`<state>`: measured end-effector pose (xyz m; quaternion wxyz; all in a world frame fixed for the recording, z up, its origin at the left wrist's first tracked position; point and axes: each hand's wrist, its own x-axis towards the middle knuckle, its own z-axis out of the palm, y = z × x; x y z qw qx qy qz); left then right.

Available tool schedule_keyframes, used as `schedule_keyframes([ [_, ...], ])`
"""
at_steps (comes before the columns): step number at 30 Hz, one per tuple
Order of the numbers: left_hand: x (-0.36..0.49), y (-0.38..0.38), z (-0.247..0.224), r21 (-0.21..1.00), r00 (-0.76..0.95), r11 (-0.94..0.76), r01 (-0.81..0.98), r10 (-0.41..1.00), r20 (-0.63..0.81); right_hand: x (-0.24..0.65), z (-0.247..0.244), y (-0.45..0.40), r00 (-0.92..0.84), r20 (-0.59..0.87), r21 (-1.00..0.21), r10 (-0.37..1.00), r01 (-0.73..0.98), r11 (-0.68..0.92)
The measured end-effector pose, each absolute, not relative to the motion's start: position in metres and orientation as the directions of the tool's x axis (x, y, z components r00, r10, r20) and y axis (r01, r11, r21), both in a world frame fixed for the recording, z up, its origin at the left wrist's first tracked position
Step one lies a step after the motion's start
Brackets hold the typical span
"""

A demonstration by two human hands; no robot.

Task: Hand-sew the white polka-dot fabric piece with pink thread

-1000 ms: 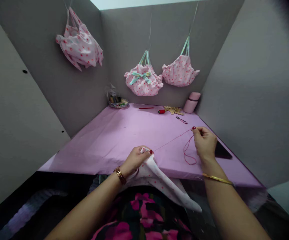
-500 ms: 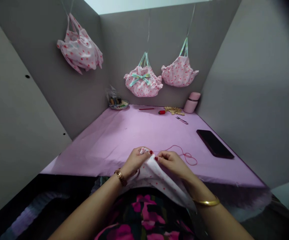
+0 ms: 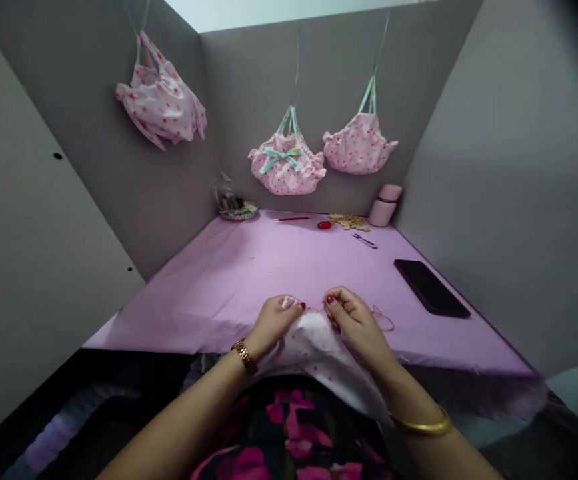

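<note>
My left hand point(image 3: 275, 325) pinches the folded upper edge of a white cloth with pink dots point(image 3: 313, 337), which hangs down over my lap. To the right of it, my right hand point(image 3: 356, 325) is closed, thumb against forefinger, just off the cloth's edge. Red thread point(image 3: 383, 319) lies in a loop on the table behind that hand, and a thin red line runs from the cloth toward the fingertips. Any needle in the pinch is too small to make out.
On the purple tablecloth point(image 3: 209, 287) lie a phone point(image 3: 431, 288), thread snips point(image 3: 365, 241), a red spool point(image 3: 324, 225), a red pen-like stick point(image 3: 293, 219) and a beige crocheted piece point(image 3: 349, 221). A pink flask point(image 3: 385, 205) and a basket point(image 3: 241, 212) stand behind. Dotted bags point(image 3: 287, 167) hang above.
My right hand has moved right and slightly up, away from the left hand, and turned. Less thread shows on the table. My left hand keeps its hold on the cloth.
</note>
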<state>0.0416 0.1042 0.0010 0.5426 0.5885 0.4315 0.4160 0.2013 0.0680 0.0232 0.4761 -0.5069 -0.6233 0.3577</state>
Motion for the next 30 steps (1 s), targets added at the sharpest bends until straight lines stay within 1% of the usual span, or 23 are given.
schedule_keyframes([
  [4,0.042,0.107,-0.003,0.997,0.275,-0.047,0.059,0.961,0.029,0.190,0.007,0.075,-0.100,0.170,-0.960,0.980,0.210,0.188],
  [9,0.043,0.107,-0.003,0.999,0.275,-0.020,0.041,0.961,0.008,0.195,-0.013,0.082,-0.072,0.179,-0.959,0.981,0.209,0.190],
  [16,0.041,0.104,0.006,1.000,0.320,0.007,0.003,0.947,-0.007,0.199,-0.005,0.074,-0.083,0.229,-0.898,0.970,0.366,0.243],
  [21,0.040,0.106,0.003,1.000,0.323,0.006,-0.014,0.947,-0.001,0.201,0.001,0.072,-0.117,0.263,-0.842,0.958,0.456,0.287],
  [30,0.040,0.106,-0.001,1.000,0.321,0.011,-0.010,0.947,-0.007,0.199,0.000,0.072,-0.114,0.287,-0.800,0.951,0.518,0.304],
])
